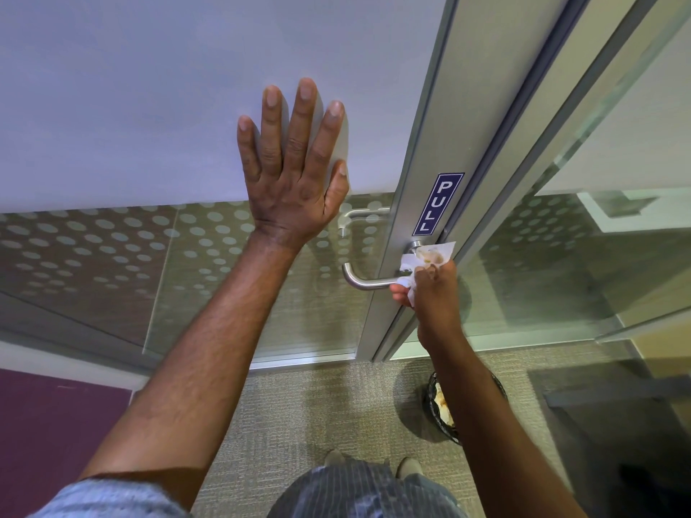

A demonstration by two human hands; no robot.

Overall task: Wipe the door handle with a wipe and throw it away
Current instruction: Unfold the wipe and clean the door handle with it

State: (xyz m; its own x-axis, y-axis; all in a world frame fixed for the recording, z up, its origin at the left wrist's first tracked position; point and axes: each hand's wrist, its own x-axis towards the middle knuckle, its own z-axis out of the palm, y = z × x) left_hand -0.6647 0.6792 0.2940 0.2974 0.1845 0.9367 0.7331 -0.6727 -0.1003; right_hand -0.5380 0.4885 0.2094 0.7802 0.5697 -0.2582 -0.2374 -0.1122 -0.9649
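A brushed-metal lever door handle (364,280) sticks out from the aluminium stile of a glass door (415,151), below a blue PULL sticker (438,203). My right hand (430,289) is closed on a crumpled white wipe (426,257) with brownish stains, pressed against the handle's base end near the stile. My left hand (295,162) lies flat with fingers spread on the frosted glass panel, left of the handle. The handle's free curved end shows bare.
A black mesh waste bin (443,409) with paper inside stands on the beige carpet below my right forearm. A fixed glass panel (583,256) lies to the right of the door. A second handle (364,214) shows through the dotted glass. My shoes (374,461) are near the door's foot.
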